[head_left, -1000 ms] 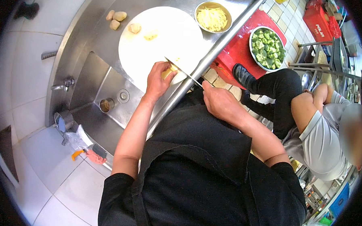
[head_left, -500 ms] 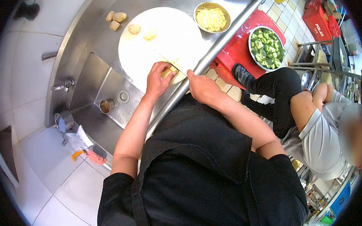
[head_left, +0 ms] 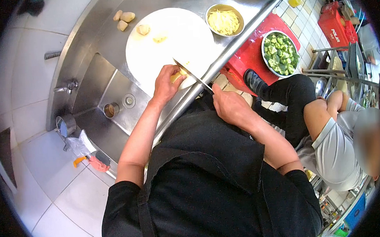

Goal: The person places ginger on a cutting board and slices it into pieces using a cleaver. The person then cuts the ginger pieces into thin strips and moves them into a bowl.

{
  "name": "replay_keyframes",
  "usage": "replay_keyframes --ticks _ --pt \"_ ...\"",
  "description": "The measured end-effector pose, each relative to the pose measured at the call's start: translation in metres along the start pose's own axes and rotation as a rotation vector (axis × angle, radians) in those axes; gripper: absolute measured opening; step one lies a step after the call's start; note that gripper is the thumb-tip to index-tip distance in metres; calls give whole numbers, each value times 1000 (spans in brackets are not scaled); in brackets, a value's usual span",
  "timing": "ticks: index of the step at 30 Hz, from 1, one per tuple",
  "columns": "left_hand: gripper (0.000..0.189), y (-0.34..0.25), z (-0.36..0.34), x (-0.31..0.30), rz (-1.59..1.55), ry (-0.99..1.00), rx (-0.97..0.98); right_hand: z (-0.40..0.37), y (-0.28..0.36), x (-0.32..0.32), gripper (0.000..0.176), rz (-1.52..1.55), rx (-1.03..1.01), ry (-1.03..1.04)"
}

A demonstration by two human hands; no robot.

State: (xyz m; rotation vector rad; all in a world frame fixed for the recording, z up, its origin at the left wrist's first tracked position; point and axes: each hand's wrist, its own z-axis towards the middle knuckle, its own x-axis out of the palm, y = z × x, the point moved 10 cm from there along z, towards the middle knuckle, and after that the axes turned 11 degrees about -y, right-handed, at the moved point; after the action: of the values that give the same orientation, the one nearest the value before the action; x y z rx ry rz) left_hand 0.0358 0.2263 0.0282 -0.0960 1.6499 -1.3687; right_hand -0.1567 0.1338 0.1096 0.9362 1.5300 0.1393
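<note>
My right hand (head_left: 234, 107) grips the handle of a knife (head_left: 193, 75), whose long blade slants over the near edge of a round white cutting board (head_left: 147, 69). On that board my left hand (head_left: 166, 86) pinches a pale yellow piece of root vegetable (head_left: 176, 76), perhaps ginger; the fingers partly hide it. The blade's tip lies close to my left fingertips, beside small yellow scraps. Farther up the board are a peeled chunk (head_left: 143, 29) and a yellow cut piece (head_left: 159, 36). A metal bowl (head_left: 241, 28) of thin yellow strips stands to the right.
Several peeled pieces (head_left: 122, 25) lie on the steel counter behind the board. At left is a sink (head_left: 91, 97) with a small metal cup (head_left: 111, 110). Broccoli fills a bowl (head_left: 263, 58) on a red surface (head_left: 242, 52). A seated person (head_left: 337, 148) is close on the right.
My right hand has drawn back toward the lower right with the knife, so more of the blade shows. My left hand stays nearly in place on the yellow piece.
</note>
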Motion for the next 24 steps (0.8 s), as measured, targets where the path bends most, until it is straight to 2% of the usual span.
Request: replay_keyframes --ticks 7,14,19,24 --pt "40 3 1 0 -30 -5 -36 8 1 6 17 -29 28 34" --pt "40 7 2 0 -94 -38 7 54 -10 45 18 -60 23 5" --pt "36 5 2 1 2 2 -13 40 -1 25 17 -22 50 -8" --pt "39 9 -1 1 -53 -3 -23 6 1 9 18 4 26 -11"
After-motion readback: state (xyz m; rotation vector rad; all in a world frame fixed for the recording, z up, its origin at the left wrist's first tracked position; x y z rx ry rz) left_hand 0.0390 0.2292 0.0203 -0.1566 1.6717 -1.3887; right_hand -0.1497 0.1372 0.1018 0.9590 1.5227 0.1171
